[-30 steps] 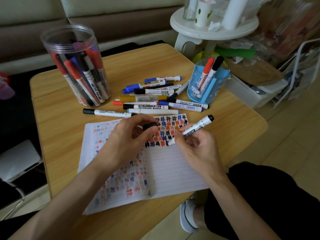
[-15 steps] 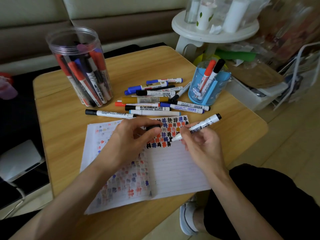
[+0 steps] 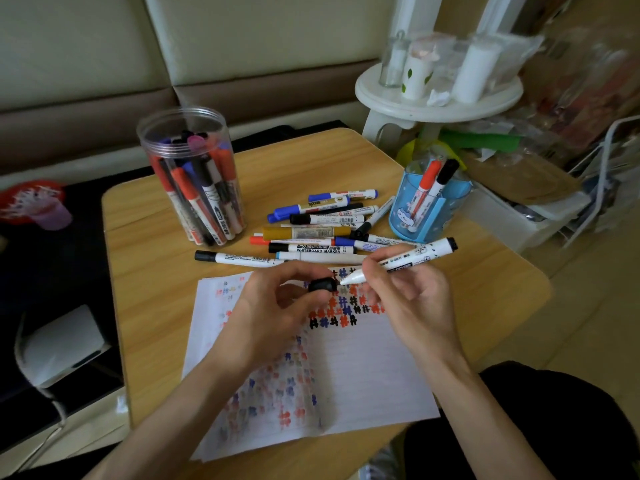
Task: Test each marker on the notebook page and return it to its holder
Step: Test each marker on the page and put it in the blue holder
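On the table (image 3: 145,271), a clear jar (image 3: 194,174) at the left stands upright, filled with markers. The left hand (image 3: 273,317) hovers over the notebook page (image 3: 363,375), its grip closed on a black cap (image 3: 322,285) pinched between thumb and fingertips. Loose markers (image 3: 322,230) lie beyond the page. The right hand (image 3: 412,299) has its grip closed on a white marker (image 3: 408,259), the bare tip just beside the cap. A blue holder (image 3: 426,209) at the right contains two upright markers.
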Demonstrator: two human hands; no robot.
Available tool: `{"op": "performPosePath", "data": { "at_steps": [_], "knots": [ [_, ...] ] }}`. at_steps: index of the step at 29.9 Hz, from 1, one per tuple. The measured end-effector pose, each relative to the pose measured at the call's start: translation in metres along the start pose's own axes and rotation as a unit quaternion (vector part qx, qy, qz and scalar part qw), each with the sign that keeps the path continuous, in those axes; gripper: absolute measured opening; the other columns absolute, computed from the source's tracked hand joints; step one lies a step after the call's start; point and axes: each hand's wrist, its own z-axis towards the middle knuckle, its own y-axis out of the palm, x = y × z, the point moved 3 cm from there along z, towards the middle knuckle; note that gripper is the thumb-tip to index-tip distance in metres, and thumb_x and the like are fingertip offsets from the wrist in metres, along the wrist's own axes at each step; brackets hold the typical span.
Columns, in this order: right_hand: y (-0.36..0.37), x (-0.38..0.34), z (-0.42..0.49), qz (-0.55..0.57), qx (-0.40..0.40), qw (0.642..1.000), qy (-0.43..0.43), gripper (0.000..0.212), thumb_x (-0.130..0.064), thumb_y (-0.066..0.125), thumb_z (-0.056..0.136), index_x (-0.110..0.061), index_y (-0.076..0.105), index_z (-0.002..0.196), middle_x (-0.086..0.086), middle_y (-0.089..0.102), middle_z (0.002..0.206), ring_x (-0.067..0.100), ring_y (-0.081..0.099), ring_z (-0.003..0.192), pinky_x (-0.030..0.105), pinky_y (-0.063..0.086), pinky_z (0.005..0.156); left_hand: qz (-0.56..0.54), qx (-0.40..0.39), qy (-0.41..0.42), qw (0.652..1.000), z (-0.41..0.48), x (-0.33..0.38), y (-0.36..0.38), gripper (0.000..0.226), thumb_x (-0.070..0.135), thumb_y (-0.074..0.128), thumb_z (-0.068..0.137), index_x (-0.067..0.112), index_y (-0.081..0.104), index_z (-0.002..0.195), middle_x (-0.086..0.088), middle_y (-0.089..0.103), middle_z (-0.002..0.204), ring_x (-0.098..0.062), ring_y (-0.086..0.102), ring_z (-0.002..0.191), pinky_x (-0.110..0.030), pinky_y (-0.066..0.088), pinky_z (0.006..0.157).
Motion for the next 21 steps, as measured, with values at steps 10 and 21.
{"op": "performPosePath", "data": {
  "at_steps": [10, 21],
  "knots": [
    [0.008, 0.012, 0.005, 0.033, -0.064, 0.997, -0.015, 0.012, -0.009, 0.072, 0.089, -0.003, 0.075, 0.1, 0.019, 0.074, 0.084, 0.026, 0.069, 0.068, 0.026, 0.057, 0.064, -0.02, -0.007, 0.048, 0.999, 0.001, 0.007, -0.004, 0.021, 0.011, 0.072, 0.09, 0.019, 0.077, 0.109, 0.016, 0.078, 0.1, -0.002, 0.073, 0.094, -0.014, 0.056, 0.082],
    [0.009, 0.017, 0.009, 0.051, -0.056, 0.997, -0.009, 0.018, -0.01, 0.073, 0.089, -0.001, 0.074, 0.105, 0.01, 0.077, 0.089, 0.022, 0.074, 0.078, 0.027, 0.059, 0.071, -0.056, 0.009, 0.062, 0.996, 0.002, 0.015, 0.004, 0.022, 0.008, 0.071, 0.087, 0.019, 0.076, 0.106, 0.014, 0.079, 0.1, -0.005, 0.075, 0.095, -0.015, 0.056, 0.084]
  ]
}}
